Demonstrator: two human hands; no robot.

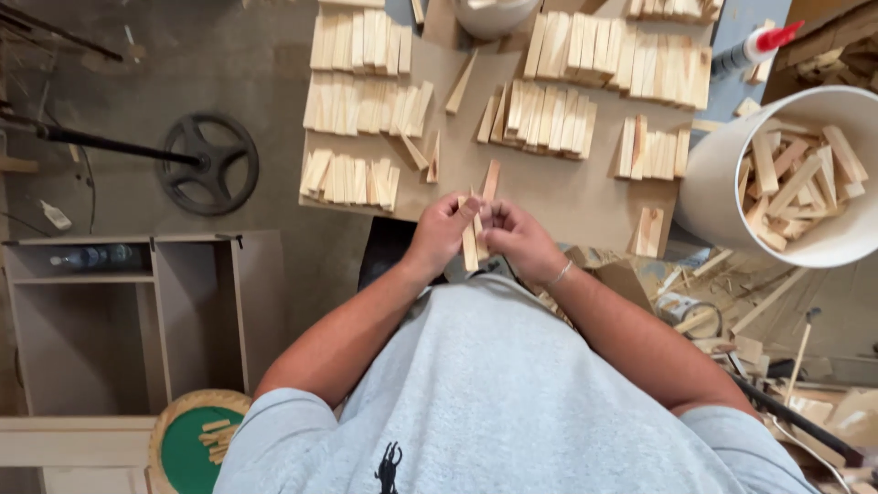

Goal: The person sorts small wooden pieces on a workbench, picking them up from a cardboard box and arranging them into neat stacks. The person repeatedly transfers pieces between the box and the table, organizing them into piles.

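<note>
One white bucket (722,197) w/ wood offcuts (800,183)

Two narrow, pale wooden strips (472,240), rectangular and unfinished, held together side by side between the hands, long axes pointing away from the body, positioned just above the near edge of the desk (567,197)

Rows of wooden pieces (358,105) lie on the desk (558,197); a bucket (722,174) of offcuts stands right; a cabinet (137,311) left, on the floor.
</note>
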